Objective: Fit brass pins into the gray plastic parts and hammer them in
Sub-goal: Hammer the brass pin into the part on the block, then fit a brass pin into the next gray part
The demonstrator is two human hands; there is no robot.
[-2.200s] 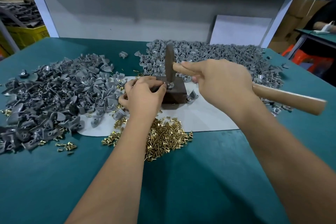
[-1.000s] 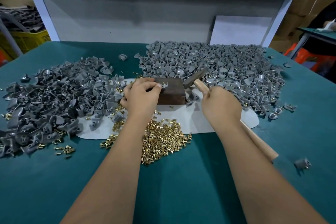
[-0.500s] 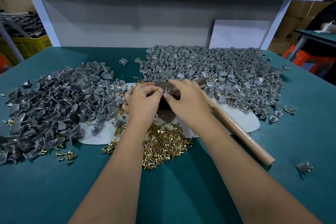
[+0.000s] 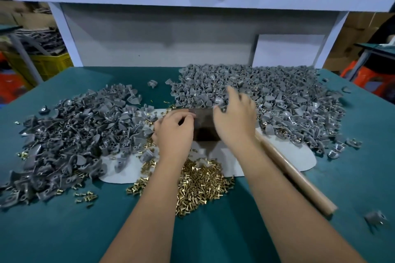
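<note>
A dark metal block stands on a white mat between two heaps of gray plastic parts, the left heap and the right heap. My left hand rests at the block's left edge with its fingers curled; what lies under them is hidden. My right hand reaches over the block's right end to the edge of the right heap and pinches a small gray part at the thumb. The hammer's wooden handle lies on the table beside my right forearm. Brass pins lie heaped in front of the block.
A loose gray part lies on the green table at the right. A few stray pins sit at the front left. A white shelf frame and gray back panel close off the table's far side.
The hammer has been laid down and my right hand has let go of it. That hand went to the block, then moved up and right to the right heap. My left hand stayed by the block.
</note>
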